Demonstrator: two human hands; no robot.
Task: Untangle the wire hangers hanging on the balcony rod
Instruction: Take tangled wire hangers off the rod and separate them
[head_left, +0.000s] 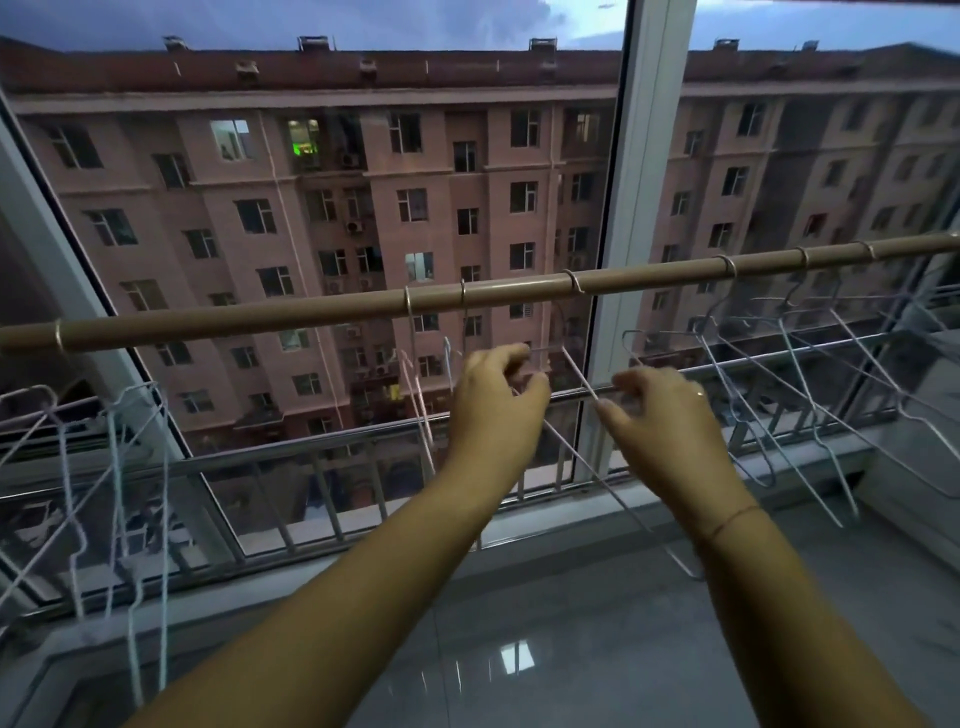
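A tan balcony rod (322, 312) runs across the view, rising to the right. Several thin white wire hangers hook over it. A tangled group (810, 374) hangs at the right, another bunch (119, 447) at the far left, and a few hangers (421, 395) in the middle. My left hand (493, 410) is raised just below the rod, its fingers curled round a hanger wire. My right hand (660, 421) pinches the sloping arm of a white hanger (582, 379) beside it. That hanger's lower part (623, 504) runs down between my forearms.
A metal railing (311, 467) stands behind the window glass. A white window frame post (628, 208) rises right of centre. A grey stone sill (519, 623) lies under my arms. A pink apartment block fills the view outside.
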